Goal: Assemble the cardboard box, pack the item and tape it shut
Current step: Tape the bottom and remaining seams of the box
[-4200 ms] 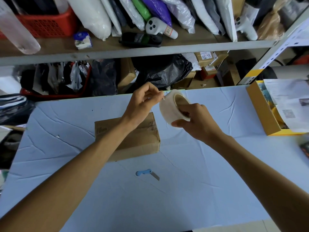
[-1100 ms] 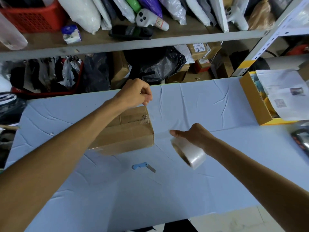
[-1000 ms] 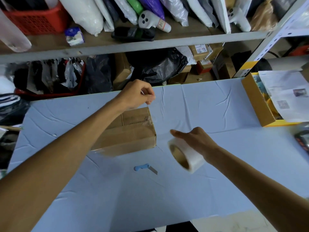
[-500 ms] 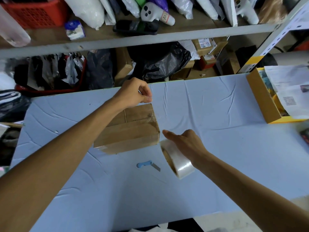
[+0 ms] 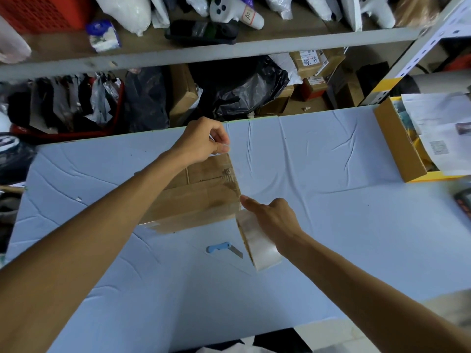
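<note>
Head view: your left hand (image 5: 204,141) pinches the free end of the clear tape strip (image 5: 235,174) at the cardboard box's (image 5: 201,194) 1 o'clock corner. Your right hand (image 5: 272,220) holds the tape roll (image 5: 260,245) at its 4 o'clock corner, forefinger out straight. The box lies shut on the blue table (image 5: 331,225). The strip runs beside the right edge; if it slackens, it will likely fold on itself or land crooked. Mind the knife (image 5: 221,248) at 5 o'clock, blade out.
</note>
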